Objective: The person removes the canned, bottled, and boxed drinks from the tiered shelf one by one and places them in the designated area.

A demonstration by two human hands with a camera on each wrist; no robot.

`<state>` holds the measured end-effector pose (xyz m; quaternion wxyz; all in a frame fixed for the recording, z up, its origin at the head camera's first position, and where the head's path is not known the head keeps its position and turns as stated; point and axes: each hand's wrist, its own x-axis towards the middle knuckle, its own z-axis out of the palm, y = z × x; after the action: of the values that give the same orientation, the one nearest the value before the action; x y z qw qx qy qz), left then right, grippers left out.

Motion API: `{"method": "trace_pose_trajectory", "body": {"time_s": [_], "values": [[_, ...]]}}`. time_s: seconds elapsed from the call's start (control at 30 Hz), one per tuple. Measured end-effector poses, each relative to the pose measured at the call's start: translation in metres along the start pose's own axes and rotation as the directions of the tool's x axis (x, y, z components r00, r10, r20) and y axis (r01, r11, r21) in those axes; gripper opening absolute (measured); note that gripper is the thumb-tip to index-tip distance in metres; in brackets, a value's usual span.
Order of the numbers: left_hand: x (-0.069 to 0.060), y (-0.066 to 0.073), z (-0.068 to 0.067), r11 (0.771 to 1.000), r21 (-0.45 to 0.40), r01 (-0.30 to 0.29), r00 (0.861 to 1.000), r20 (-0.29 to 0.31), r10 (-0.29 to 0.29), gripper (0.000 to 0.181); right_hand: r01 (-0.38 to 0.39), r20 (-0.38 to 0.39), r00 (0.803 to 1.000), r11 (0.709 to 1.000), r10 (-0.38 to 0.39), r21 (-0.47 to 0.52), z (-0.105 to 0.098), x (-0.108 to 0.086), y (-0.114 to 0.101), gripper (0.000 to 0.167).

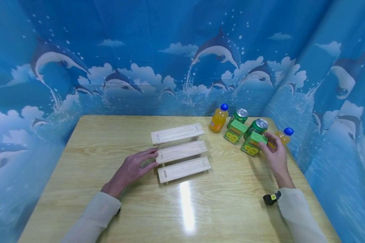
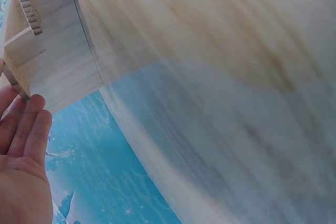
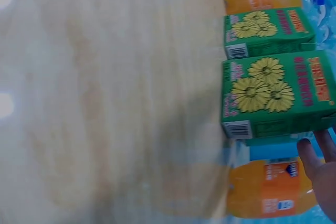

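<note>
A three-step wooden stand [image 1: 182, 152] rests on the table. My left hand [image 1: 137, 165] holds the left end of its middle step, fingers along one edge and thumb at the other; in the left wrist view, the fingers [image 2: 35, 124] touch the stand's edge. My right hand [image 1: 275, 155] is at the right side of the nearer green drink carton [image 1: 251, 145], its fingertips close against it and not wrapped round it. Whether they press on it I cannot tell. An orange drink bottle [image 3: 270, 187] with a blue cap stands just beyond that hand, partly hidden by it.
A second green carton [image 1: 235, 132], two green cans, the farther can [image 1: 240, 115] and the nearer can [image 1: 259, 127], and another orange drink bottle [image 1: 219, 118] stand grouped at the table's back right. A dolphin-print curtain [image 1: 158, 67] borders the table [image 1: 109, 135] behind and at the sides.
</note>
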<state>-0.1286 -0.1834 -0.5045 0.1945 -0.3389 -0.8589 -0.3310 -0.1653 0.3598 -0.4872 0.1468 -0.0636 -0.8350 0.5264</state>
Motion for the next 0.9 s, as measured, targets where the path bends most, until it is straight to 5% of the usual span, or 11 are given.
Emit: {"method": "trace_pose_trajectory", "body": {"time_s": [0.43, 0.9], "values": [[0.000, 0.000, 0.000, 1.000, -0.003, 0.013, 1.000, 0.009, -0.013, 0.047, 0.191, -0.086, 0.978, 0.982, -0.189, 0.011, -0.004, 0.005, -0.038, 0.046], [0.007, 0.000, -0.011, 1.000, -0.004, 0.026, 0.995, 0.093, -0.026, 0.039, 0.350, 0.043, 0.935, 0.936, -0.351, 0.016, 0.020, 0.012, -0.072, 0.036]]}}
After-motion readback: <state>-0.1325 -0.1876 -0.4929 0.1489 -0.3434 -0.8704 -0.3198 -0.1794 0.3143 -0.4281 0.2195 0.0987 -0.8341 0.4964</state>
